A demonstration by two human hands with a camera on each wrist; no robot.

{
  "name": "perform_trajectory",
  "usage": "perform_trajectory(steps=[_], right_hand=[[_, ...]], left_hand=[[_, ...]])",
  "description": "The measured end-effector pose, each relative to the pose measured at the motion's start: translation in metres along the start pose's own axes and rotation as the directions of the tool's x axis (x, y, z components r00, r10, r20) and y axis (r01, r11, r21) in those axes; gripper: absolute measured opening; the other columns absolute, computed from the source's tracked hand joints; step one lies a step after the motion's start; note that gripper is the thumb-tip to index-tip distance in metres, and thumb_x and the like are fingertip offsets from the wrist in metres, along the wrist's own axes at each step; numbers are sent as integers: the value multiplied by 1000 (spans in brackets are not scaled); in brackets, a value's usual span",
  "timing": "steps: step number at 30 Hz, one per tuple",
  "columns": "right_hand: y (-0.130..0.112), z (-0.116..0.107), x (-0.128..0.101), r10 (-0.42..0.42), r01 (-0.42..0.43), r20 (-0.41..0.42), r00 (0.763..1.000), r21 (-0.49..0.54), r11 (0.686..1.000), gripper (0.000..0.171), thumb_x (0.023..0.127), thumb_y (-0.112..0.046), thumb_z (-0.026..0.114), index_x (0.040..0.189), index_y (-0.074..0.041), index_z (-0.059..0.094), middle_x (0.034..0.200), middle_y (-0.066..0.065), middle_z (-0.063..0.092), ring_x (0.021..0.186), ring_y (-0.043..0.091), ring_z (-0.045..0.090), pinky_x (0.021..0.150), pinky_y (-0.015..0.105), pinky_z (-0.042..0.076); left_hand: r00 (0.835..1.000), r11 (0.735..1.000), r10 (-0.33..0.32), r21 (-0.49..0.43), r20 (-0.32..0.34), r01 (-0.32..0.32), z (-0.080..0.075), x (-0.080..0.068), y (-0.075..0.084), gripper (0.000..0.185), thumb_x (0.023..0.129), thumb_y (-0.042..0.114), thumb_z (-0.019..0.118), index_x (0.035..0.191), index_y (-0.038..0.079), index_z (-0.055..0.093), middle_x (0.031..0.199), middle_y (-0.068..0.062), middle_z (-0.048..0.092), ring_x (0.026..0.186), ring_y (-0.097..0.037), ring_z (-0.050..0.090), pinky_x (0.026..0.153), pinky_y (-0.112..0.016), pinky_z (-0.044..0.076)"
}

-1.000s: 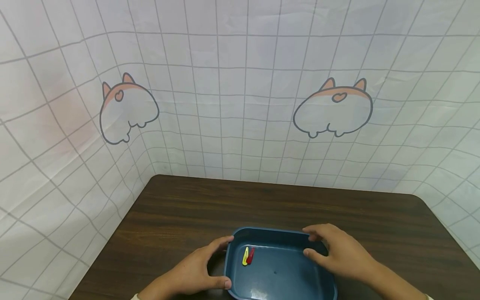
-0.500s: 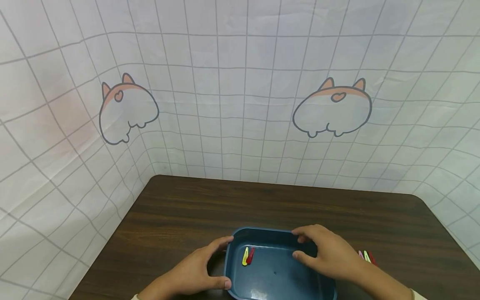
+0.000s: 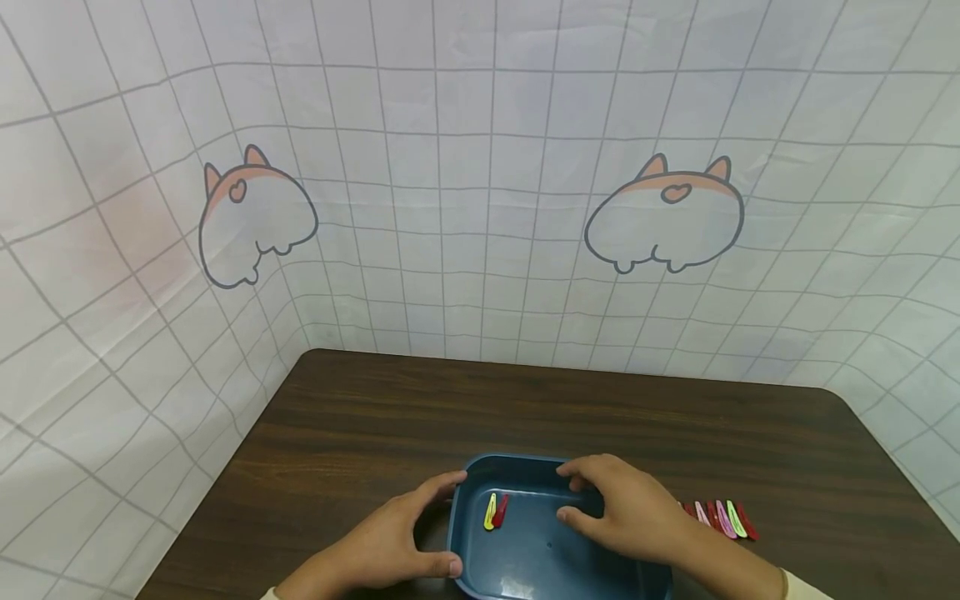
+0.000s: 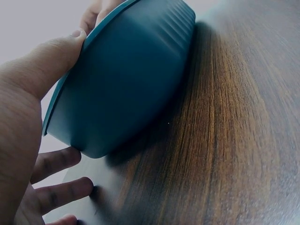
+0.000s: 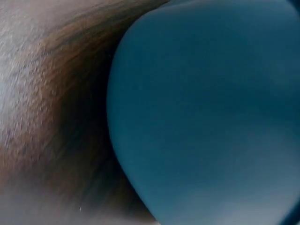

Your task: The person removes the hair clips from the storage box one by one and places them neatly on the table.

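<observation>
A blue plastic tray (image 3: 555, 550) stands on the table at the bottom of the head view. My left hand (image 3: 390, 529) spans its left end, thumb and forefinger apart and touching it. In the left wrist view that thumb (image 4: 61, 54) lies at the rim, while other fingers stretch beside the outer wall. Inside the tray, toward the left, lie a yellow snap hair clip (image 3: 490, 512) and a red snap hair clip (image 3: 501, 511). Over the tray's right half hovers my right hand (image 3: 633, 512), thumb and fingers parted, with nothing visible between them. Blue plastic fills much of the right wrist view.
Several snap hair clips (image 3: 723, 518), red, pink, purple and light green, lie in a row on the dark wood table (image 3: 570, 417) right of the tray. My right forearm partly covers this row. White gridded cloth (image 3: 465, 208) hangs behind and at the sides.
My right hand has moved left over the tray, uncovering the row of hair clips on the table. The left hand, tray and the two clips inside have stayed put.
</observation>
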State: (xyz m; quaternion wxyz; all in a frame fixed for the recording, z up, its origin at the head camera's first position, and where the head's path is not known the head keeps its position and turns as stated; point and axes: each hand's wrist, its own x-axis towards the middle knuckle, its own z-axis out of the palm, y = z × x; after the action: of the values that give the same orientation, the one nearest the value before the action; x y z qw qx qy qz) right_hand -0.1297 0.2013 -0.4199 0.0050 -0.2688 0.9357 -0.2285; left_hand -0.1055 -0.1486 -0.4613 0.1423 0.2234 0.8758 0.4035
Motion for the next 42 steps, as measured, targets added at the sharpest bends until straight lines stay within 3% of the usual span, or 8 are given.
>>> perform_trajectory(steps=[9, 18, 34, 42], right_hand=[[-6, 9, 6, -31, 31, 7, 999, -10, 999, 47, 91, -50, 75, 126, -19, 68, 107, -13, 66, 100, 10, 63, 80, 39, 56], [-13, 14, 14, -49, 48, 68, 996, 18, 999, 48, 92, -50, 73, 128, -19, 67, 106, -7, 67, 96, 13, 62, 76, 36, 55], [-19, 34, 27, -93, 90, 114, 989, 36, 995, 53, 91, -54, 73, 128, -17, 67, 98, -14, 61, 81, 3, 53, 64, 27, 48], [-22, 42, 30, -111, 107, 117, 987, 41, 993, 51, 91, -53, 73, 127, -17, 67, 98, -13, 63, 86, 4, 57, 66, 28, 50]], left_hand=[[1000, 1000, 5, 0, -2, -5, 1, 0, 0, 90, 84, 54, 81, 158, 38, 31, 146, 2, 54, 129, -27, 54, 102, -70, 39], [1000, 1000, -15, -5, -2, 15, 0, 0, 1, 90, 84, 54, 81, 158, 37, 31, 144, 1, 55, 128, -28, 55, 102, -71, 38], [1000, 1000, -9, -14, 13, 9, -1, 0, 2, 88, 86, 53, 80, 158, 41, 29, 145, 1, 55, 129, -29, 54, 102, -71, 38], [1000, 1000, 8, -11, 13, -8, 1, 1, 0, 91, 85, 54, 80, 159, 39, 29, 146, 6, 54, 131, -26, 53, 105, -66, 39]])
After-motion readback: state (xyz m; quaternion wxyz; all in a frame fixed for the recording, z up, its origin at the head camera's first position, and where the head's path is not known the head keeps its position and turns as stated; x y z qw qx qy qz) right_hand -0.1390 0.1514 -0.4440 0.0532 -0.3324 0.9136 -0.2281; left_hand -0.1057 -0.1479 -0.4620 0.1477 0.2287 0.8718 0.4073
